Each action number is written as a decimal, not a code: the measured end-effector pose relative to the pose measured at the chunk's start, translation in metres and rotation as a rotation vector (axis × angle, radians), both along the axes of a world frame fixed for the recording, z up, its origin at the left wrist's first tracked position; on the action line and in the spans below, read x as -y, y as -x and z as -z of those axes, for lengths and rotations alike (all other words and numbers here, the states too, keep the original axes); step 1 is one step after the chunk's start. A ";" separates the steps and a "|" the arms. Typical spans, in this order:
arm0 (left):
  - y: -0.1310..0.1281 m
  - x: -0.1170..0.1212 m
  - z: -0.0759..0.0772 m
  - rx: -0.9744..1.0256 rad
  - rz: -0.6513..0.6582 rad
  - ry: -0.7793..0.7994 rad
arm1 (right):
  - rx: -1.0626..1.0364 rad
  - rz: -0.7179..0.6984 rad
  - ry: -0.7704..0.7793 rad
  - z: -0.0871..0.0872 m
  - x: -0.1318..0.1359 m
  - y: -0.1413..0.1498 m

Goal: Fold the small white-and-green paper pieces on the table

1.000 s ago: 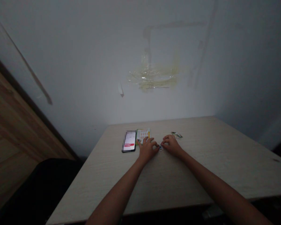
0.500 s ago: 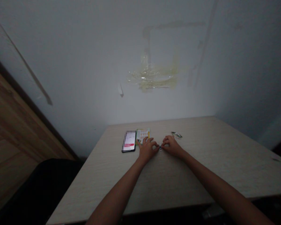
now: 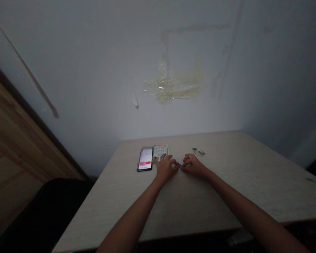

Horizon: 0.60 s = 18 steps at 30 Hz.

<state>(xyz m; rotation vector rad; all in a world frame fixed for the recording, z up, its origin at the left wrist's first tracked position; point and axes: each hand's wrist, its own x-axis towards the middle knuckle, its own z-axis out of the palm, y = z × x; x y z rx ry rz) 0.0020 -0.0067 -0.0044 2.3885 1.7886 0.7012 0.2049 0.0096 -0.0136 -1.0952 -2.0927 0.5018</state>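
A small piece [image 3: 180, 163], pale with a dark part, lies between my two hands; it is too small and dim to name. My left hand [image 3: 165, 170] has its thumb and index finger pinched at the piece's left side, while its other fingers spread toward a printed card [image 3: 160, 150]. From the right, my right hand [image 3: 192, 166] pinches at the same piece with thumb and index finger. Both hands rest low over the table [image 3: 189, 200]. Beyond my right hand lies a small folded, patterned paper-like item [image 3: 198, 151].
A phone [image 3: 145, 159] with a lit screen lies left of the printed card. The wall [image 3: 107, 70] with old tape [image 3: 177, 88] rises behind the table. A black chair-like shape [image 3: 60, 196] stands at the left, before a wooden panel [image 3: 13, 140].
My right hand's fingertips have shifted slightly around the small piece, and the piece has turned or moved a little. My left hand stays almost in place.
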 end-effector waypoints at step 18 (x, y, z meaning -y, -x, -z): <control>0.003 -0.002 -0.002 0.053 0.011 0.009 | -0.010 0.147 -0.056 0.012 -0.008 0.002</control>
